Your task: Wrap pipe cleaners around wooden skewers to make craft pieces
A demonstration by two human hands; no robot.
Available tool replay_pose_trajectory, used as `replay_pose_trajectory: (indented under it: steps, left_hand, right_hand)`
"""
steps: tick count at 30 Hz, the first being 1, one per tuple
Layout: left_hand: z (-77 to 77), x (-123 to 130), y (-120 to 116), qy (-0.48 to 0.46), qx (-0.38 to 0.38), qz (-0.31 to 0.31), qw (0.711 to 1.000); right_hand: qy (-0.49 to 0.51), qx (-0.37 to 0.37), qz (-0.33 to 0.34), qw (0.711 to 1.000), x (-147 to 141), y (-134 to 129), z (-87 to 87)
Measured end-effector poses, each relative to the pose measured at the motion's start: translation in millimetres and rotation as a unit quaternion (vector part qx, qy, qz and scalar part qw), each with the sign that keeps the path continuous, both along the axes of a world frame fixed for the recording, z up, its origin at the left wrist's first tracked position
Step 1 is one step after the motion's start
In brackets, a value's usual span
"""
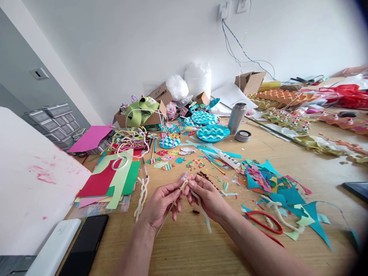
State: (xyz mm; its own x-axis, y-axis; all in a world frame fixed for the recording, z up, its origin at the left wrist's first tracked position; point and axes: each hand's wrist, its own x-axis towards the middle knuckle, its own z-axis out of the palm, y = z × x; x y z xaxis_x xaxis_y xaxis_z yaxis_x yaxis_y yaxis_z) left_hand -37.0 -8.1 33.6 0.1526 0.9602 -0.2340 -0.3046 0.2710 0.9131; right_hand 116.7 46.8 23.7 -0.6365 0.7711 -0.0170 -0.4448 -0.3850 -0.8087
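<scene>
Both hands meet above the wooden table at the centre of the head view. My left hand (163,205) is closed on a thin wooden stick (166,217) that slants down toward the table's front. My right hand (203,194) pinches a pale fuzzy strip (204,214), whose loose end hangs below the fingers. The fingertips of both hands come together at the top of the stick, where a small purple piece (184,176) shows. How the strip and stick join is hidden by the fingers.
Red-handled scissors (266,222) and blue paper scraps (290,197) lie right. A glue bottle (229,160), paper fish (168,157) and a metal flask (237,118) stand or lie beyond the hands. Coloured sheets (96,178), white braided strands (141,197) and a black phone (84,245) are left.
</scene>
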Motion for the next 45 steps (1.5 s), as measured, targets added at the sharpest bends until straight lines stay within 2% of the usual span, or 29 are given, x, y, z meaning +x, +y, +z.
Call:
replay_pose_trajectory:
  steps: [5, 10, 27, 39, 45]
  left_hand:
    - [-1.6, -0.6, 0.3, -0.001, 0.003, 0.009, 1.000]
    - [-2.2, -1.4, -0.7, -0.001, 0.001, 0.005, 1.000]
    - [0.7, 2.7, -0.8, 0.041, 0.008, 0.026, 0.999]
    - [-1.6, 4.5, -2.2, 0.106, 0.048, 0.044, 0.992]
    - [-2.1, 6.4, -1.8, 0.143, 0.082, 0.055, 0.985]
  right_hand:
    - [0.000, -0.008, 0.009, 1.000, 1.3, 0.7, -1.2]
    - [-0.044, -0.012, 0.022, 0.999, 3.1, 4.2, -5.9]
    - [-0.074, -0.010, 0.007, 0.997, 3.1, 5.6, -6.5]
    - [-0.063, -0.004, 0.010, 0.998, 3.5, 4.4, -8.6]
    - [-0.067, -0.002, -0.008, 0.998, 0.9, -0.3, -3.6]
